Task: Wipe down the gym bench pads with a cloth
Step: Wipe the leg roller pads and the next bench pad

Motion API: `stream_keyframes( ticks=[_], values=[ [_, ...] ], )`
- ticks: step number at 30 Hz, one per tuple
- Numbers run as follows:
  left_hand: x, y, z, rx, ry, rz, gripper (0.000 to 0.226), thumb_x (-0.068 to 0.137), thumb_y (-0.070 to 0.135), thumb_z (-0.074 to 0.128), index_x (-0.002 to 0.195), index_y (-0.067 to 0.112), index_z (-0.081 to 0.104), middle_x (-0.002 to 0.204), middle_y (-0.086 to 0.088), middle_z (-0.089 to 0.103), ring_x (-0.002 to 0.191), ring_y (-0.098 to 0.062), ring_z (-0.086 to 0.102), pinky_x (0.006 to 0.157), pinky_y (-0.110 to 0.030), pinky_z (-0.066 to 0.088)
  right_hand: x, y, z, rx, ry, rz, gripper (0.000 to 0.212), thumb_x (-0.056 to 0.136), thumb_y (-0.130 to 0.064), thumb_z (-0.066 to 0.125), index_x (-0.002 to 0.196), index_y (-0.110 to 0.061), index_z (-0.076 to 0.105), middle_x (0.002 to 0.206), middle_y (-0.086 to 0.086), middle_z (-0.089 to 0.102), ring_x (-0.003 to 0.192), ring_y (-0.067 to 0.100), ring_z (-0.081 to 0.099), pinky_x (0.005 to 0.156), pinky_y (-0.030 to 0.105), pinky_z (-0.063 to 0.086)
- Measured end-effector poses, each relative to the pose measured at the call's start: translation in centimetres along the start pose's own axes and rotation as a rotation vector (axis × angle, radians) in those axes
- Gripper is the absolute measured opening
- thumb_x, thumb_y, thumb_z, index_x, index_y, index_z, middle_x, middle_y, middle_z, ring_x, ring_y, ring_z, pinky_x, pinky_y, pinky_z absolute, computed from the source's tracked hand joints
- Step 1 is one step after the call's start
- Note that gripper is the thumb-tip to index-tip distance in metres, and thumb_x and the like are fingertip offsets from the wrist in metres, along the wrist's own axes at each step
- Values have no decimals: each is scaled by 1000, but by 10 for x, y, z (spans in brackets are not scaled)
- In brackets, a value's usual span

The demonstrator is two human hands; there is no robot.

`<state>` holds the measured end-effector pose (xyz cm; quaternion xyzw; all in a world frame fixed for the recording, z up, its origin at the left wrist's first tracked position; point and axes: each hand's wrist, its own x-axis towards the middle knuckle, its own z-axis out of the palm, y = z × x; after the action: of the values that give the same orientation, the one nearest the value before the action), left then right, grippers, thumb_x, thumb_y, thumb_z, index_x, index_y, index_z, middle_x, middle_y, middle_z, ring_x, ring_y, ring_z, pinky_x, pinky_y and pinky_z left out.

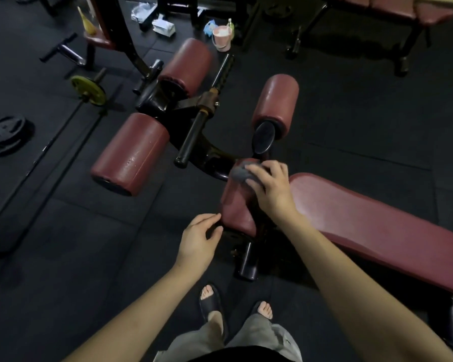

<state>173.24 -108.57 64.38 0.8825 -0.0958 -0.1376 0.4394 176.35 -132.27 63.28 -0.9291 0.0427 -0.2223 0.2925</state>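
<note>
Cloth point(239, 173), grey and bunched, sits on the far end of the near roller pad point(237, 205), gripped by the right hand point(270, 189). Left hand point(198, 240) hangs relaxed with loose fingers, fingertips at the pad's near-left edge, holding nothing.

We see a dark rubber floor point(351, 121) carrying the maroon bench point(377, 226), a black weight plate point(5, 134), a pink bucket point(222, 37), and a barbell point(50, 142) with a yellow plate point(88, 90).

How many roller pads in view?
4: far one near the pink bucket, left one, right one, near one under the cloth. More may be hidden.
</note>
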Motion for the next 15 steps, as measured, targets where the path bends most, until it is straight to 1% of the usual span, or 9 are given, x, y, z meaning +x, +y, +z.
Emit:
stream_keyframes(
  ticks=[2,4,6,9,11,13,15],
  values=[
    [-1,2,1,-10,15,-27,32,98,19,68,130,21,70,124,15,64,116,1,60,102,-16,47,14,6,1,18,25,80,34,97,-27,69,130,-20,70,118,10,56,111,33,46,97,48,49],
    [-3,5,1,-65,35,-86,31,98,18,68,128,25,70,121,17,65,114,4,60,94,-5,44,16,5,2,49,39,148,34,98,-27,68,132,-22,69,122,10,56,113,31,44,100,46,47],
    [-8,6,3,-118,42,-142,31,99,18,66,127,31,69,118,17,66,113,9,58,88,2,39,-1,-2,3,53,36,148,34,97,-23,70,131,-21,70,123,10,56,114,30,44,99,43,45],
    [-15,9,6,-127,57,-137,31,101,15,63,128,27,70,122,17,66,112,13,57,90,0,41,-59,-20,1,106,3,45,39,91,-12,75,130,-20,70,124,11,56,116,30,44,100,36,40],
    [-17,10,8,-110,74,-96,33,100,9,62,129,22,70,125,16,67,114,10,60,97,-6,43,-96,-31,-3,149,-41,-35,39,94,-13,72,132,-20,68,127,11,54,119,30,43,104,35,37],
    [-16,11,10,-98,76,-84,34,99,7,62,129,21,70,126,17,66,118,4,60,99,-7,43,-95,-26,-4,140,-49,-102,35,96,-14,67,131,-18,68,126,14,55,119,31,43,104,35,37],
    [-16,11,11,-92,63,-107,35,100,11,63,132,22,69,129,19,63,120,5,59,100,-7,41,-64,-11,0,106,-2,-83,33,96,-20,63,128,-16,70,122,16,57,113,33,46,99,35,40]
  ],
)
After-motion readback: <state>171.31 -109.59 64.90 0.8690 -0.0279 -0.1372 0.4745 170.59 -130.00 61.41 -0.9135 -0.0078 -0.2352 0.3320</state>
